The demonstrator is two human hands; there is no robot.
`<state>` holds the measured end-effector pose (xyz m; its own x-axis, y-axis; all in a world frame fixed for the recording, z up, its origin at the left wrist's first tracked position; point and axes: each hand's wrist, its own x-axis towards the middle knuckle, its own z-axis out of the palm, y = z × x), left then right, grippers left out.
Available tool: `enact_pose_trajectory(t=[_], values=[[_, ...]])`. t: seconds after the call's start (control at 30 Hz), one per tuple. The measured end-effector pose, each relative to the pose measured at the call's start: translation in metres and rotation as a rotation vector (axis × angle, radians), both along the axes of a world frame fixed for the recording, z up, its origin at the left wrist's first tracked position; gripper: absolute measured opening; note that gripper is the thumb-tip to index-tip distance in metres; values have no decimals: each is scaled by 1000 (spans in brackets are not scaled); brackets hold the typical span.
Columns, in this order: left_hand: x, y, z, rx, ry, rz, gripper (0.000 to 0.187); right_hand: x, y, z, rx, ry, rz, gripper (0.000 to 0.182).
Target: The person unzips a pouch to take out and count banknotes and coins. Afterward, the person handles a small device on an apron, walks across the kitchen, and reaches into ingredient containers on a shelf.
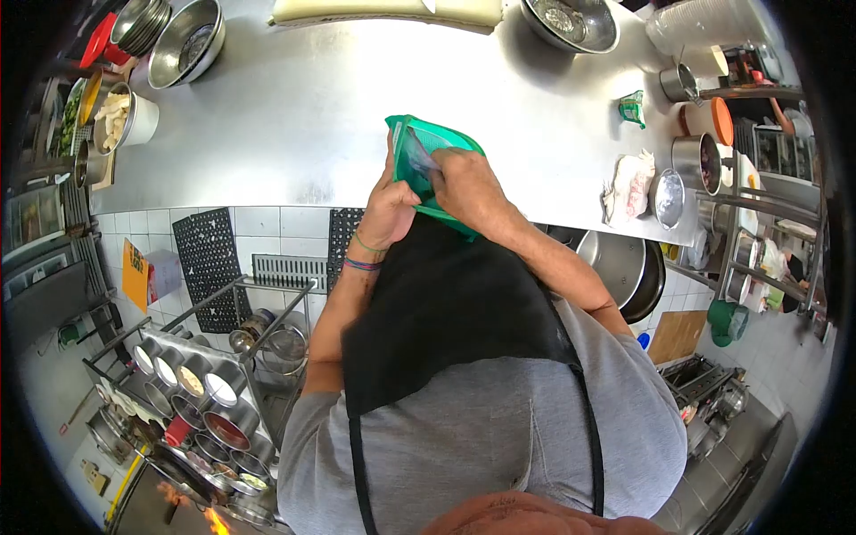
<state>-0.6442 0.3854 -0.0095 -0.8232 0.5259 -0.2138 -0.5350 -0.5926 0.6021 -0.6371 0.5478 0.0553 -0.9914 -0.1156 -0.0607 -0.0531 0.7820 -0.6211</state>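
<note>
A green bag (pixel 459 140) with its mouth open is held at the near edge of the steel table, in front of my apron. My left hand (pixel 390 210) grips the bag's left side, thumb on the front and fingers up along the outer edge. Over the bag's right side reaches my right hand (pixel 471 189), its curled fingers dipping into the mouth. Their tips are hidden, and I cannot make out what they hold. Something pale and shiny, like clear plastic, shows inside the bag.
Metal bowls (pixel 187 45) and a pot of pale pieces (pixel 129 120) stand at left. A long pale block (pixel 383 11) lies at the far edge. At right are a small green packet (pixel 631 108), a crumpled cloth (pixel 629 189) and pots (pixel 695 165). Flames (pixel 217 520) burn at lower left.
</note>
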Motion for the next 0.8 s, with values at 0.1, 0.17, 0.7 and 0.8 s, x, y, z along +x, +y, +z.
enact_pose_trajectory(t=[0.1,0.17,0.7,0.8], values=[[-7,0,-3,40,-56,34,65,-6,2,14,-83,123,-42,10],[-15,-2,0,46,-84,60,61,-12,9,28,-124,219,-79,11],[-63,-29,-8,-34,-130,24,54,-25,86,-20,-1109,-279,-443,23],[-64,-24,2,-179,-128,38,52,-22,93,-24,-1220,-327,-439,23]])
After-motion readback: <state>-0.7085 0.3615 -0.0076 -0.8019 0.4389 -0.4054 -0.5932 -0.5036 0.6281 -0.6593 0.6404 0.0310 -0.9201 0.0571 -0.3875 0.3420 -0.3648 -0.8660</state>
